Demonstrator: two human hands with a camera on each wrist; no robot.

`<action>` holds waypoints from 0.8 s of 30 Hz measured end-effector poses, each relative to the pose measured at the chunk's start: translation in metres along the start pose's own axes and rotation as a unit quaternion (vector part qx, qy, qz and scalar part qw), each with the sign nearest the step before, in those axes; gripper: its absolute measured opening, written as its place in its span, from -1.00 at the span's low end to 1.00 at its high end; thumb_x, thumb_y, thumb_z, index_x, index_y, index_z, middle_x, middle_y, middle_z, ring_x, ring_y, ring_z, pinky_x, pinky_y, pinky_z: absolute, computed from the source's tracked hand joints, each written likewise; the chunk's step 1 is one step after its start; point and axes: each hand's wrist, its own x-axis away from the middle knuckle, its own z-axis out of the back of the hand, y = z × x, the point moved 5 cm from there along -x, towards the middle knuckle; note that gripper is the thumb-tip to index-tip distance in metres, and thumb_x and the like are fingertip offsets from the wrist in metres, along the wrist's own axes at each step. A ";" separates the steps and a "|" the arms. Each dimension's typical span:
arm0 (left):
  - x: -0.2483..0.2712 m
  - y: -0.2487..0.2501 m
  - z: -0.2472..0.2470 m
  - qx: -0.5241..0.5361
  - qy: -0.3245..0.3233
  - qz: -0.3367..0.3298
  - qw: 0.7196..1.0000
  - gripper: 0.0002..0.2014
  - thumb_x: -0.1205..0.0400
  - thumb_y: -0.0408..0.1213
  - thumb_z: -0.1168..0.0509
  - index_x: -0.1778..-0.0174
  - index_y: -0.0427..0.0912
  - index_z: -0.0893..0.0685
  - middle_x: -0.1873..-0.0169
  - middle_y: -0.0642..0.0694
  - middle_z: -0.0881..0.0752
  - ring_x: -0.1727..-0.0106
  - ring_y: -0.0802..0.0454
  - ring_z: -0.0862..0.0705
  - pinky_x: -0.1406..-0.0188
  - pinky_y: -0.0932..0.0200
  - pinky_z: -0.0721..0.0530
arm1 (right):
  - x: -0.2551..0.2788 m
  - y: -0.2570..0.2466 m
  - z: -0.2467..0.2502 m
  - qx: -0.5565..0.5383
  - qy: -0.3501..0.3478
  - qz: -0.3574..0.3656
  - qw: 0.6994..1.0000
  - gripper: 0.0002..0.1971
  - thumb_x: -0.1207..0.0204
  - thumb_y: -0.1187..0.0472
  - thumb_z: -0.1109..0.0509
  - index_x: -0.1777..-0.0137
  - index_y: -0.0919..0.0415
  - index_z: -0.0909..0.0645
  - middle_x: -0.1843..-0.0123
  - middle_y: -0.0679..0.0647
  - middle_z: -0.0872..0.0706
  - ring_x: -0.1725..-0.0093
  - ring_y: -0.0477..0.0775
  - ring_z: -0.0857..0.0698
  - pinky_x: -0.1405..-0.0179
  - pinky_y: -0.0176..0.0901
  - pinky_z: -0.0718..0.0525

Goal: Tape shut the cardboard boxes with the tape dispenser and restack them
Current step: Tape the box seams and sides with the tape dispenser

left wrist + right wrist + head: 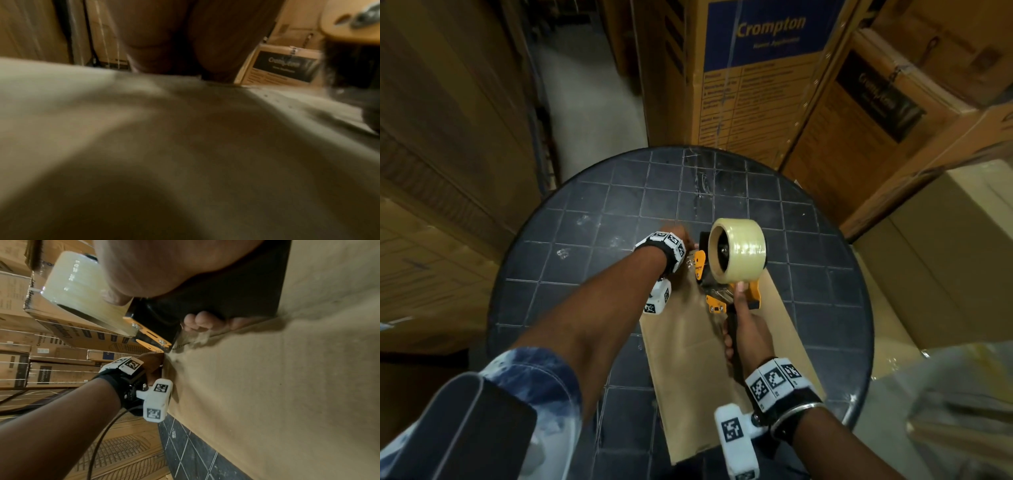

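Note:
A plain brown cardboard box lies on a round dark table. My right hand grips the black handle of an orange and black tape dispenser, which carries a clear tape roll. The dispenser's front sits on the box top near its far end. In the right wrist view my fingers wrap the handle just above the box. My left hand is at the box's far edge beside the dispenser's front. Its fingers reach past that edge, and the blur hides how they lie.
Tall stacks of printed cardboard cartons stand close behind the table and on both sides. A plain carton sits at the right. A narrow strip of pale floor runs away at the upper left.

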 end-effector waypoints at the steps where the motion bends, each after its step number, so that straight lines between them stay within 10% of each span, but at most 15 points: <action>1: 0.002 0.000 0.001 -0.012 0.009 -0.002 1.000 -0.70 -0.72 -0.12 -0.29 -0.21 -0.26 -0.74 -0.08 -0.20 -0.76 -0.18 -0.16 -0.71 -0.18 0.07 -0.64 | 0.000 0.000 0.000 0.004 -0.001 0.001 1.000 0.07 0.07 -0.96 0.06 0.44 0.13 -0.61 0.54 0.05 -0.57 0.54 0.04 -0.56 0.27 -0.03 -0.60; 6: 0.002 -0.007 0.019 -0.032 0.058 -0.011 0.998 -0.54 -0.68 0.12 -0.27 -0.06 -0.25 -0.77 0.13 -0.14 -0.76 0.08 -0.09 -0.72 0.15 0.10 -0.63 | 0.000 -0.001 0.001 0.002 -0.014 0.002 1.000 0.05 -0.01 -0.93 0.02 0.41 0.14 -0.61 0.53 0.04 -0.56 0.54 0.03 -0.55 0.25 -0.02 -0.60; 16: 0.014 -0.004 0.002 -0.024 0.059 -0.066 0.996 -0.81 -0.65 -0.25 -0.40 -0.14 -0.07 -0.82 -0.08 -0.13 -0.81 -0.11 -0.11 -0.77 -0.21 0.04 -0.71 | -0.002 -0.005 0.002 0.021 -0.013 0.003 1.000 0.07 0.09 -0.96 0.05 0.41 0.13 -0.59 0.53 0.04 -0.57 0.56 0.02 -0.56 0.26 -0.03 -0.63; 24: 0.016 -0.009 -0.003 -0.045 0.100 -0.031 0.993 -0.82 -0.64 -0.17 -0.41 -0.06 -0.13 -0.84 0.03 -0.23 -0.81 0.05 -0.22 -0.78 -0.04 -0.01 -0.76 | 0.002 -0.008 0.001 0.070 0.015 0.016 0.997 -0.05 -0.14 -0.83 0.06 0.47 0.14 -0.56 0.57 0.02 -0.61 0.45 0.10 -0.63 0.12 0.00 -0.63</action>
